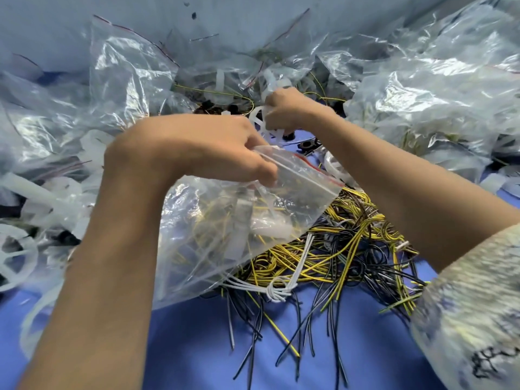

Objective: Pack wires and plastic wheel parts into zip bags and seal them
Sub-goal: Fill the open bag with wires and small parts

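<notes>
The clear zip bag (225, 229) with a red seal strip hangs in the middle, its mouth pinched between the thumb and curled fingers of the left hand (202, 147). Yellow wires and some white plastic pieces show through it. Its lower part droops over the near pile of yellow and black wires (337, 254) on the blue bench (197, 347). Just beyond the bag's mouth, the right hand (287, 111) is closed round a white plastic wheel part (257, 119), held above more loose parts. A knotted bundle of white cord (278, 288) lies on the wire pile. Crumpled clear bags (422, 88) heap up far, left and right, and another white wheel (14, 254) lies at the left edge.
</notes>
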